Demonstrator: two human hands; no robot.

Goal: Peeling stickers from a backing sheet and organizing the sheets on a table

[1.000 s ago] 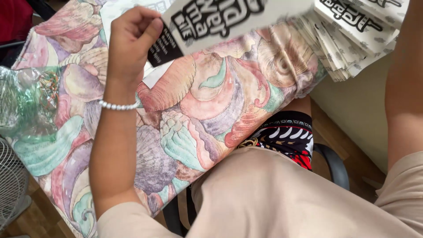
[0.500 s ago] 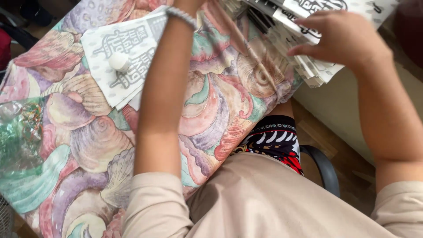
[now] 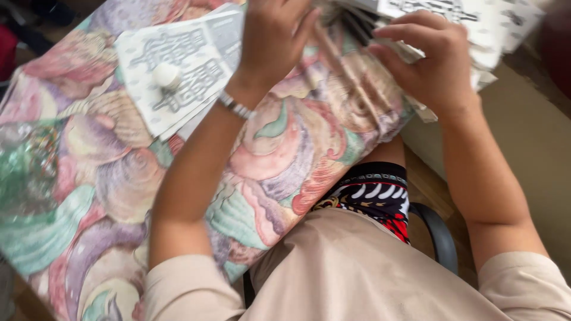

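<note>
So the biggest thing in front of me was the table, covered in a tablecloth (image 3: 119,196) with big pastel shells printed all over it. Draped soft, a bit creased near the edge by my lap.

Up at the far right edge sat the stack of printed sheets (image 3: 476,30), white with black lettering, fanned out and hanging partly off the table. That's what both my hands were into. My right hand (image 3: 431,62) lay on top of the fan with the fingers curled down onto the sheets, pressing more than pinching. My left hand (image 3: 273,35) was up at the inner end of the same stack, fingers bent in together, but honestly the shot was blurry enough that I couldn't tell whether they'd nipped a single sheet or were just resting against the edges.

My guess on handling: these looked like thin, light, floppy paper or plastic, so they'd slide over each other and the whole fan could slip off the table if I pushed wrong. Best grip would be an edge or corner of the top sheet, thumb under, while the other hand held the pile down.

Left of my arm lay a second small pile of the same sheets (image 3: 172,83), flat on the cloth, with a little white knob-like thing (image 3: 166,75) sitting on it. Nothing between the two piles but my own forearm and its bead bracelet (image 3: 235,107).
</note>
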